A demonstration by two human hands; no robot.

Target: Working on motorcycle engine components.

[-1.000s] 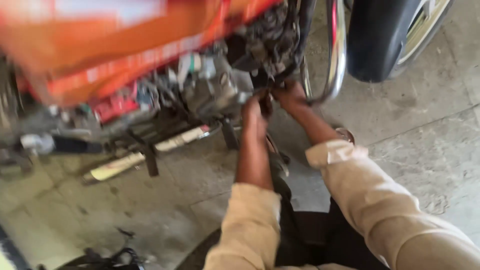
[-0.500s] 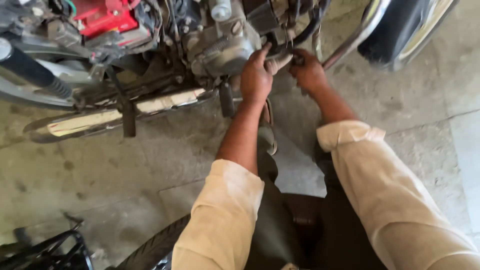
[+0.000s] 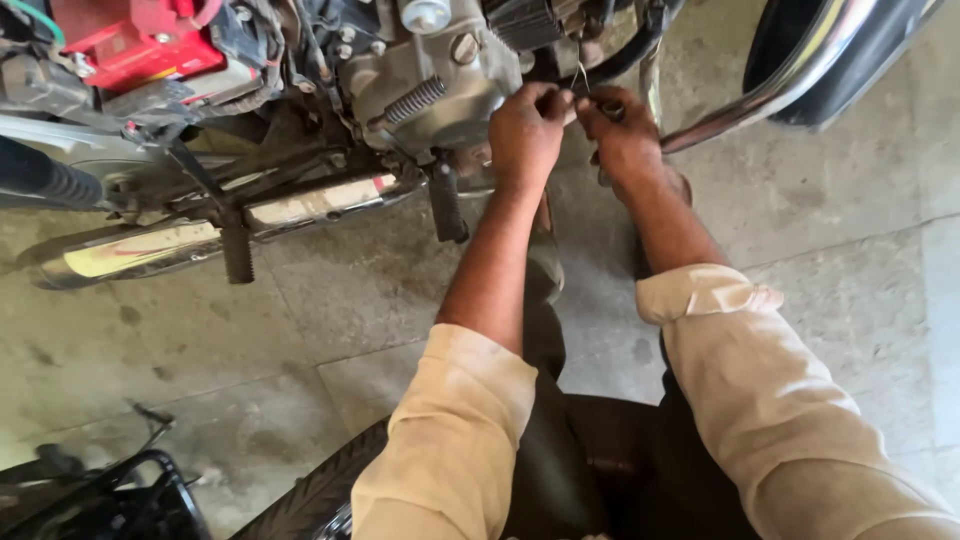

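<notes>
Your left hand (image 3: 525, 130) sits against the front lower edge of the motorcycle engine (image 3: 440, 70), fingers curled together and pinched at the tips on a thin bent wire (image 3: 582, 78) that rises just in front of the engine case. Your right hand (image 3: 625, 140) is just beside it, touching the left at the fingertips, its fingers also closed; you cannot tell from here whether it grips the same wire or a small dark part under it. Both cream sleeves (image 3: 760, 390) are rolled back at the elbow.

Behind the engine, toward the rear, the chrome exhaust pipe (image 3: 210, 225) runs low along the floor side, with a black footpeg (image 3: 445, 205) hanging below the engine case and a coiled spring (image 3: 410, 100) lying across the case. A red box-shaped part (image 3: 140, 45) sits above and behind the engine. Ahead of the engine, a chrome guard bar (image 3: 780, 90) slants past a black tyre (image 3: 840, 50). The concrete floor (image 3: 330, 320) lies beneath the engine.
</notes>
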